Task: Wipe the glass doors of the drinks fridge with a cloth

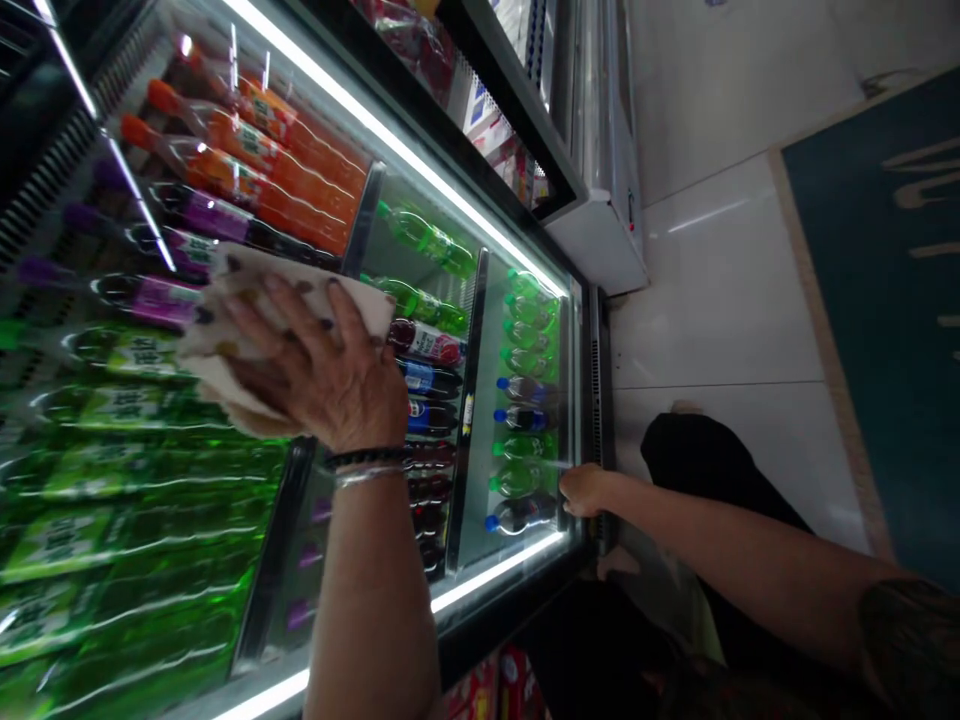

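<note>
My left hand presses a pale, dark-spotted cloth flat against the glass front of a drinks cooler. Its fingers are spread over the cloth, and a loose fold hangs below the palm. Beaded and metal-coloured bands circle the wrist. Low on the cooler, my right hand is closed at the bottom edge of the frame, its fingertips partly hidden. Behind the glass lie orange drink bottles, purple-labelled bottles and large green bottles, seen sideways in this tilted view.
Shelf dividers separate rows of smaller bottles. Bright light strips run along the cooler's sides. A white cabinet stands alongside. Pale floor tiles and a dark green mat lie at the right. Red packages show at the bottom.
</note>
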A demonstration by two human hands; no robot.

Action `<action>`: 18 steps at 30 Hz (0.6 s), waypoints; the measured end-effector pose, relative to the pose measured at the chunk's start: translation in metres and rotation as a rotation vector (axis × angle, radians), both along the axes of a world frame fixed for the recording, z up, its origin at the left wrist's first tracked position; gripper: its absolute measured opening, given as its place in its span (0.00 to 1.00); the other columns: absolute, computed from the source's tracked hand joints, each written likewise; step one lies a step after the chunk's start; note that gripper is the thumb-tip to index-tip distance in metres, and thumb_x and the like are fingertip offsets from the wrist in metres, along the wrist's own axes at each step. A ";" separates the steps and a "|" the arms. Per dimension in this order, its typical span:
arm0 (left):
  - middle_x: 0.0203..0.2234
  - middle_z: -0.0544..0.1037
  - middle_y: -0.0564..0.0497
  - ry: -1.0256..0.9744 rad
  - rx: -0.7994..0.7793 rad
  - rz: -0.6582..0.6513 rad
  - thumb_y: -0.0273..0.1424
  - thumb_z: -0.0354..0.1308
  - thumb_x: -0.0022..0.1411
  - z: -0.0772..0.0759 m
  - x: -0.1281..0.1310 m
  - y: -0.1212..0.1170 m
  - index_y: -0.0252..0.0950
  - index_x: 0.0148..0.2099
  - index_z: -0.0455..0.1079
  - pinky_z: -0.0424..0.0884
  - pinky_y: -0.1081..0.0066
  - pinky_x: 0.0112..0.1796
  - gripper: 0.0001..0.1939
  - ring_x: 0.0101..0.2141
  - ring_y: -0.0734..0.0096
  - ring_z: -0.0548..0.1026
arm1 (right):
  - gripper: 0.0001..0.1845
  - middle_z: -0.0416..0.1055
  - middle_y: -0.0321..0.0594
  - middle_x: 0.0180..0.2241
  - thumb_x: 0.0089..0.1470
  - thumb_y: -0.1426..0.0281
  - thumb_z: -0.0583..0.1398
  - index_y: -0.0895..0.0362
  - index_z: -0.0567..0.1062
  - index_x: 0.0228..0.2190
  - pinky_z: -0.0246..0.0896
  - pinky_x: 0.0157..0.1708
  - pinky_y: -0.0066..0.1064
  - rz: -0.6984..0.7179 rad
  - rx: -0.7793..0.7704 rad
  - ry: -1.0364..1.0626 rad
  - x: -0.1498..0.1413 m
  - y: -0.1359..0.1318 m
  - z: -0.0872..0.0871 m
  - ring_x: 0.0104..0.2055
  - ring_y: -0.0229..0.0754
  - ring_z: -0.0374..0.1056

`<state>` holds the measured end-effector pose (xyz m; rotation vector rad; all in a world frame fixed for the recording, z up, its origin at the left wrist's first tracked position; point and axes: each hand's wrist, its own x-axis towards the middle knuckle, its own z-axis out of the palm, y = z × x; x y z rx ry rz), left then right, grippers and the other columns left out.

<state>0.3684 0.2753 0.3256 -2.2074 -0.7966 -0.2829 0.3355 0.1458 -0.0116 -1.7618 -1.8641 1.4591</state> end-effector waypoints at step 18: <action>0.80 0.46 0.41 0.236 -0.082 -0.007 0.34 0.53 0.76 -0.075 -0.082 -0.037 0.43 0.81 0.51 0.49 0.16 0.71 0.36 0.79 0.36 0.41 | 0.20 0.80 0.64 0.55 0.60 0.70 0.65 0.66 0.85 0.51 0.77 0.54 0.48 0.020 0.009 0.040 0.003 -0.001 0.012 0.56 0.65 0.79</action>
